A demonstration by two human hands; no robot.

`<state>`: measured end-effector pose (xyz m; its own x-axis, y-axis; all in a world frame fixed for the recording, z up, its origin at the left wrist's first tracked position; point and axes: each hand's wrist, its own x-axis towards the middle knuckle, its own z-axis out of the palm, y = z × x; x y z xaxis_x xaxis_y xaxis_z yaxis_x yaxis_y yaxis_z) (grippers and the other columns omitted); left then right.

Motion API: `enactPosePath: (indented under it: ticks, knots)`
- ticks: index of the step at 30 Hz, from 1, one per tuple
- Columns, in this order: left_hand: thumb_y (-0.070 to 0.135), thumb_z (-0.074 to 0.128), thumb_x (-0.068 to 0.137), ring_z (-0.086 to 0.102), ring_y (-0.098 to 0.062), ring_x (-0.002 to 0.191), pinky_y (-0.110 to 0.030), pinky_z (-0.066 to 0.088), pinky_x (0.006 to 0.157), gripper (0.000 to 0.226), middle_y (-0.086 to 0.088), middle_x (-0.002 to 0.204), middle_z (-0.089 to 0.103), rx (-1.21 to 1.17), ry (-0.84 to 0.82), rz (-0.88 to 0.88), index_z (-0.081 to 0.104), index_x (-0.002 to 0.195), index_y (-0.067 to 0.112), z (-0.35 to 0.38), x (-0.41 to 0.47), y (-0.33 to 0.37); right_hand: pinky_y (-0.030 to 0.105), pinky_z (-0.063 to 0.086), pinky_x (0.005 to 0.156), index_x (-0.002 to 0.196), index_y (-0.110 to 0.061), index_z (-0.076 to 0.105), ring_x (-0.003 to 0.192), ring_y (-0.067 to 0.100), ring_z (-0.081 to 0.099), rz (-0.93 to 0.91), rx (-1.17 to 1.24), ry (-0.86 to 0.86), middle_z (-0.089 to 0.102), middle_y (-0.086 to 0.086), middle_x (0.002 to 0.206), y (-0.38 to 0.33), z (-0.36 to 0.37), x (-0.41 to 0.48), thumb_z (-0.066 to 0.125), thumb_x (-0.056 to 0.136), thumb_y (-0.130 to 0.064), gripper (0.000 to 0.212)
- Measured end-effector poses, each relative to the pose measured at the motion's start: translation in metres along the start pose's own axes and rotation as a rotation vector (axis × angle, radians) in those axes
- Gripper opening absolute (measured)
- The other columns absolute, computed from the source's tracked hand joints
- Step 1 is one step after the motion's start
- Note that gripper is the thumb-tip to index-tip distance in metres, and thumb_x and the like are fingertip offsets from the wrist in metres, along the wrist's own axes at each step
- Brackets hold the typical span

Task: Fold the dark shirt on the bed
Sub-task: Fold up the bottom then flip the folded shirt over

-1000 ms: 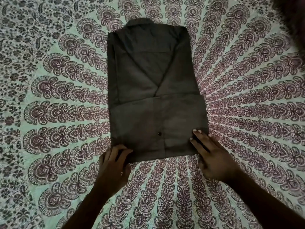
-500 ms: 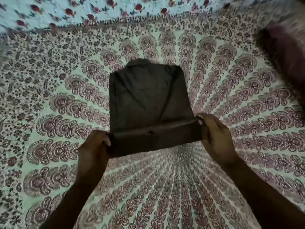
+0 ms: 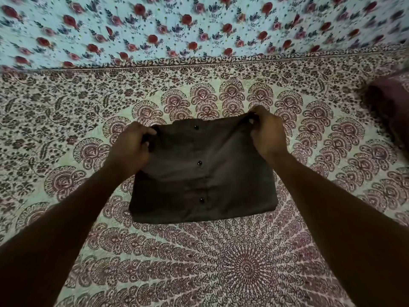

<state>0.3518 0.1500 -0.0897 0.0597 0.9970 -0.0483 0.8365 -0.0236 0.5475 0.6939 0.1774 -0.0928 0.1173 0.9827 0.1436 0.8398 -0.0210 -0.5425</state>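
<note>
The dark shirt (image 3: 203, 178) lies on the bed as a compact rectangle, button side up, with three buttons in a line down its middle. My left hand (image 3: 130, 147) grips the far left corner of the folded layer. My right hand (image 3: 266, 134) pinches the far right corner, which is bunched between thumb and fingers. Both forearms reach in from the near corners of the view. The shirt's collar and lower layers are hidden under the top fold.
The bed is covered by a patterned mandala sheet (image 3: 221, 262). A blue cloth with red flowers (image 3: 199, 27) runs along the far side. A dark reddish pillow-like shape (image 3: 391, 107) sits at the far right edge.
Both hands took hold of the shirt's near edge, lifted it and carried it away from me over the upper part. The shirt is now half its former length, buttons facing up.
</note>
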Motion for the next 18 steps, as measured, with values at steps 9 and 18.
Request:
enactPosePath:
  ticks: [9, 18]
  knots:
    - [0.037, 0.07, 0.089, 0.024, -0.046, 0.146, -0.066, 0.024, 0.114, 0.061, -0.016, 0.161, 0.025, 0.307, 0.004, -0.166, 0.047, 0.14, 0.015, 0.033, 0.016, 0.014, 0.057, 0.041, 0.105, 0.135, -0.012, 0.055, 0.133, 0.039, 0.047, 0.086, -0.279, -0.011, 0.054, 0.018, 0.14, 0.004, 0.04, 0.025, 0.062, 0.095, -0.016, 0.042]
    - [0.074, 0.037, 0.09, 0.012, -0.033, 0.157, -0.062, 0.026, 0.117, 0.079, 0.004, 0.172, 0.005, 0.365, 0.012, -0.164, 0.016, 0.16, 0.044, 0.116, -0.085, 0.002, 0.059, 0.023, 0.121, 0.159, -0.038, 0.029, 0.16, 0.028, 0.007, -0.345, -0.256, -0.387, 0.009, -0.001, 0.173, -0.031, 0.112, -0.079, 0.035, 0.103, -0.055, 0.059]
